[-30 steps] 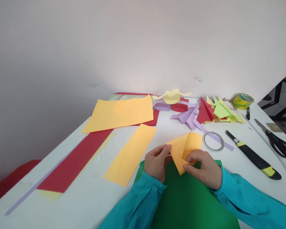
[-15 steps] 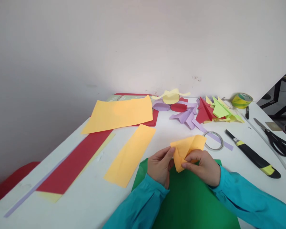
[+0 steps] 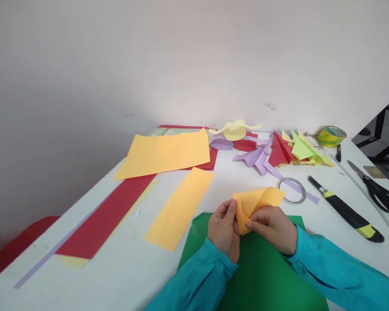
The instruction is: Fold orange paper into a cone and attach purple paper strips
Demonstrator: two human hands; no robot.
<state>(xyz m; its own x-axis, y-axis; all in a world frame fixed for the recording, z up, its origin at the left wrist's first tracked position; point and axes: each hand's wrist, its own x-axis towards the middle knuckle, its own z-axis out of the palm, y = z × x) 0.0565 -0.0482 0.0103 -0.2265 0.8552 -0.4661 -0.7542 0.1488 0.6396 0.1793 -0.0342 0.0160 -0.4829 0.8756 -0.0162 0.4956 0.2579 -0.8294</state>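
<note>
Between my two hands is a partly folded piece of orange paper (image 3: 253, 201), its right side curling up in a loose roll. My left hand (image 3: 224, 229) pinches its left edge between thumb and fingers. With thumb and forefinger, my right hand (image 3: 274, 228) presses a fold near the paper's lower point. Fingertips behind the paper are hidden. Under both hands lies a green sheet (image 3: 262, 268). An orange strip (image 3: 180, 210) rests to the left of my left hand, and a roll of thin tape (image 3: 291, 190) lies just beyond the folded paper.
A larger orange sheet (image 3: 168, 154) and a red strip (image 3: 106, 218) lie left. At the back are purple (image 3: 254, 158), red (image 3: 279, 149) and green folded papers (image 3: 301, 147). To the right are a utility knife (image 3: 348, 211), scissors (image 3: 377, 190) and yellow tape (image 3: 331, 135).
My left hand has shifted slightly right and turned a little. The orange paper's rolled side extends a bit farther right. The whole view has shifted slightly; both hands keep their grip.
</note>
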